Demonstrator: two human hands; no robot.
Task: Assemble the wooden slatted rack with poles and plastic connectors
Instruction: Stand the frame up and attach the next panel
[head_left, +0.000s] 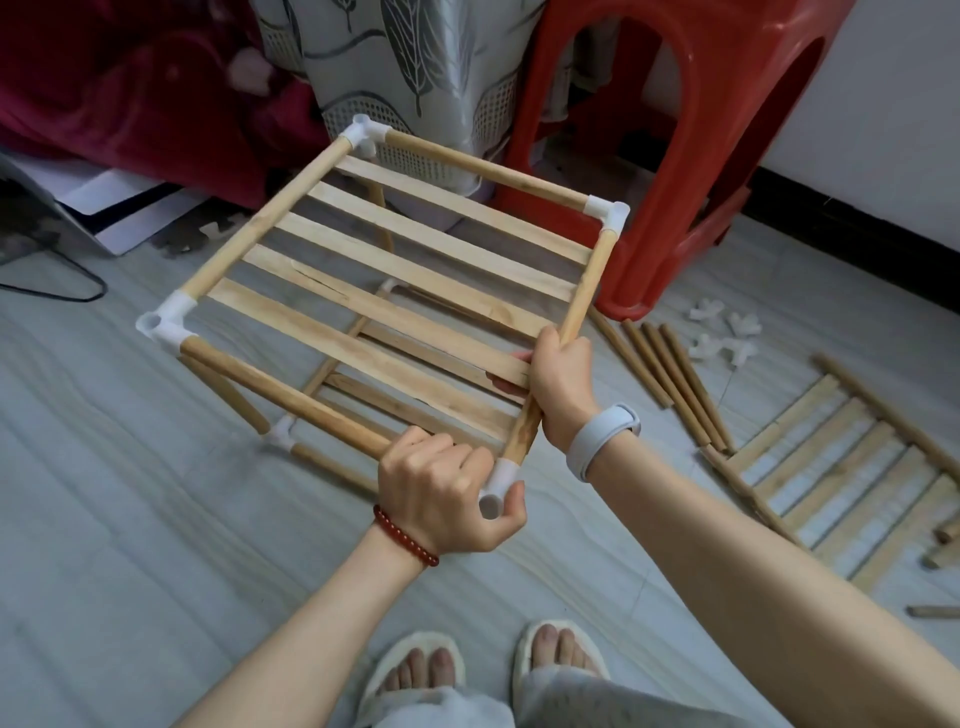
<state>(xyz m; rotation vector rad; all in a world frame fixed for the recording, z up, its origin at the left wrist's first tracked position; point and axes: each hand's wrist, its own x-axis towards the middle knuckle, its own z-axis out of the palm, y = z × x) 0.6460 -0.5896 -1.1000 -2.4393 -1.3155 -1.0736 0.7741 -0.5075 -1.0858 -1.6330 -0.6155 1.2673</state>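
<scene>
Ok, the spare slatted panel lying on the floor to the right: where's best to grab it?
Take the spare slatted panel by its far side pole, coming from above. It lies flat, that pole is round and exposed along its length, and the thin slats look weaker.

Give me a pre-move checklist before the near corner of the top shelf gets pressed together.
1. Left hand grips the near corner connector and front pole: ok.
2. Right hand grips the right side pole: ok.
3. Right side pole seated in the near corner connector: cannot tell how deep.
4. Other three top connectors, e.g. the far one, joined to poles: ok.
5. Slats lie parallel across the frame: ok.
6. Spare poles and loose connectors within sight on the floor: ok.
</scene>
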